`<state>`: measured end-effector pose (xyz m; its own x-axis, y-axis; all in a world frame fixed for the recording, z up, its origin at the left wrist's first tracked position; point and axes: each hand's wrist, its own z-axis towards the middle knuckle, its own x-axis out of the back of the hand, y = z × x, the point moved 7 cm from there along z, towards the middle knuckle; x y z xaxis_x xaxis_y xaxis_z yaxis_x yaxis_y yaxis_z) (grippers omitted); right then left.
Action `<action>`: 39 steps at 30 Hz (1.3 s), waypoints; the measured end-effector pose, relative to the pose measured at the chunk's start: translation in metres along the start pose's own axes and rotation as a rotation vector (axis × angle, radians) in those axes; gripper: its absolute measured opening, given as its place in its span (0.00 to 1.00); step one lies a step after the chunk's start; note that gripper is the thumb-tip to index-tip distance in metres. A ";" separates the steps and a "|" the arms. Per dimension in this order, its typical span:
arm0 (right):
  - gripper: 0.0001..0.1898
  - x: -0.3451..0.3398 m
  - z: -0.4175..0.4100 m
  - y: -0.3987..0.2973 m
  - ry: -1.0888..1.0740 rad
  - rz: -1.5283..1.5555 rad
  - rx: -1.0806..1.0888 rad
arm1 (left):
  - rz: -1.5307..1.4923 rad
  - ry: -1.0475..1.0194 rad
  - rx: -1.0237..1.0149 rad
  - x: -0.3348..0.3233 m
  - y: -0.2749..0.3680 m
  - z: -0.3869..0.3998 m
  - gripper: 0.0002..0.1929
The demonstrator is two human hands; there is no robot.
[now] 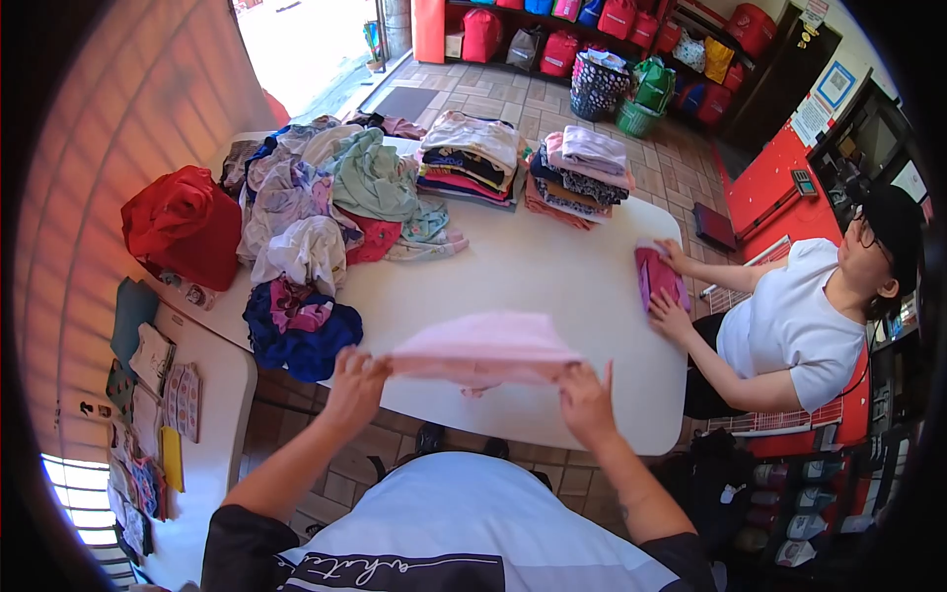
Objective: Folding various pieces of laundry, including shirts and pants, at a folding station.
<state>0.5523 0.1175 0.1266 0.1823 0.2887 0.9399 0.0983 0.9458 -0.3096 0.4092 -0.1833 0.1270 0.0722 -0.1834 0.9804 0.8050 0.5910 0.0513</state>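
A light pink cloth garment (481,348) is stretched between my two hands over the near part of the white table (510,281); it is slightly blurred. My left hand (360,385) grips its left end, and my right hand (588,396) grips its right end. Left of it, a dark blue cloth bundle (303,340) with a pink piece on top lies at the table's edge. Behind that rises a loose heap of clothes (296,192). Two stacks of folded clothes (470,159) (577,174) stand at the table's far side.
At the right edge a co-worker (792,325) in a white top and black cap presses both hands on a folded pink and purple garment (661,277). A red cloth bag (185,226) sits at the left. A second white table (214,444) at lower left holds small folded items.
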 end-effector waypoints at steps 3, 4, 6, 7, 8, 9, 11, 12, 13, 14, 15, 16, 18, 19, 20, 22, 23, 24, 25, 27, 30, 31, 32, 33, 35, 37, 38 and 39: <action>0.12 -0.068 -0.063 0.011 -0.281 -0.009 -0.110 | -0.128 -0.318 -0.131 -0.076 0.028 -0.063 0.11; 0.14 -0.084 -0.079 0.008 -0.354 0.003 -0.100 | -0.198 -0.293 -0.148 -0.089 0.034 -0.074 0.10; 0.15 -0.104 -0.088 0.014 -0.431 0.012 -0.111 | -0.282 -0.272 -0.182 -0.097 0.043 -0.071 0.10; 0.16 -0.114 -0.082 0.020 -0.506 0.164 -0.198 | -0.389 -0.408 -0.010 -0.103 0.039 -0.058 0.09; 0.17 -0.123 -0.077 0.025 -0.579 0.316 -0.285 | -0.492 -0.542 0.166 -0.112 0.036 -0.048 0.09; 0.17 -0.126 -0.070 0.025 -0.585 0.317 -0.287 | -0.495 -0.548 0.168 -0.115 0.040 -0.037 0.09; 0.18 -0.104 -0.038 0.027 -0.131 0.291 -0.311 | -0.699 -0.056 0.431 -0.105 0.019 -0.011 0.10; 0.19 -0.102 -0.024 0.029 -0.004 0.292 -0.315 | -0.699 -0.057 0.433 -0.118 0.018 -0.005 0.10; 0.20 -0.102 -0.012 0.031 0.126 0.290 -0.317 | -0.630 -0.014 0.425 -0.128 0.015 0.002 0.11; 0.20 -0.117 -0.005 0.035 0.131 0.286 -0.321 | -0.562 0.029 0.411 -0.134 0.016 0.010 0.13; 0.20 -0.132 -0.002 0.048 0.171 0.319 -0.392 | -0.570 0.030 0.394 -0.139 0.022 0.023 0.13; 0.21 -0.135 0.006 0.051 0.201 0.362 -0.451 | -0.556 -0.208 0.402 -0.156 0.028 0.029 0.14; 0.22 -0.143 0.025 0.056 -0.106 0.451 -0.544 | -0.534 -0.444 0.412 -0.169 0.031 0.036 0.15; 0.22 -0.154 0.025 0.053 -0.421 0.531 -0.630 | -1.002 -0.431 0.588 -0.168 0.031 0.036 0.15; 0.22 -0.146 0.032 0.051 -0.421 0.533 -0.625 | -1.474 -0.395 0.754 -0.166 0.032 0.037 0.14; 0.19 -0.119 0.038 0.058 -0.023 1.168 -0.666 | -1.561 -0.333 0.676 -0.128 0.030 0.058 0.13; 0.19 -0.103 0.037 0.054 -0.032 1.170 -0.663 | -1.639 -0.251 0.616 -0.103 0.025 0.063 0.12; 0.18 -0.081 0.040 0.043 -0.069 1.228 -0.600 | -1.607 -0.228 0.608 -0.087 0.018 0.061 0.11; 0.17 -0.067 0.041 0.038 -0.092 1.281 -0.541 | -1.608 -0.226 0.608 -0.077 0.015 0.057 0.11; 0.16 -0.073 0.024 0.037 -0.132 1.255 -0.530 | -1.182 -0.294 0.370 -0.060 0.018 0.048 0.13; 0.16 -0.111 -0.005 0.036 -0.323 0.801 -0.394 | -0.999 -0.348 0.290 -0.102 0.026 0.015 0.17; 0.17 -0.124 -0.013 0.033 -0.330 0.678 -0.334 | -0.899 -0.411 0.237 -0.116 0.032 0.004 0.19; 0.17 -0.138 -0.021 0.030 -0.337 0.556 -0.274 | -0.842 -0.541 0.297 -0.137 0.035 -0.010 0.20; 0.17 -0.153 -0.028 0.029 -0.343 0.559 -0.277 | -0.843 -0.548 0.300 -0.143 0.043 -0.017 0.20; 0.18 -0.167 -0.033 0.019 -0.241 0.596 -0.239 | -0.554 -0.503 0.310 -0.147 0.056 -0.020 0.20; 0.21 -0.168 -0.020 0.007 -0.232 0.616 -0.352 | -0.576 -0.525 0.405 -0.156 0.063 -0.022 0.22; 0.22 -0.171 -0.016 0.008 -0.235 0.524 -0.438 | -0.536 -0.475 0.496 -0.155 0.063 -0.019 0.21; 0.24 -0.172 -0.015 0.012 -0.236 0.430 -0.523 | -0.495 -0.423 0.582 -0.152 0.061 -0.018 0.20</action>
<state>0.5371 0.0769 -0.0405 0.0999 0.7004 0.7067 0.5316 0.5628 -0.6330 0.4581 -0.1330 -0.0223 -0.5238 -0.2869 0.8021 0.2492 0.8488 0.4663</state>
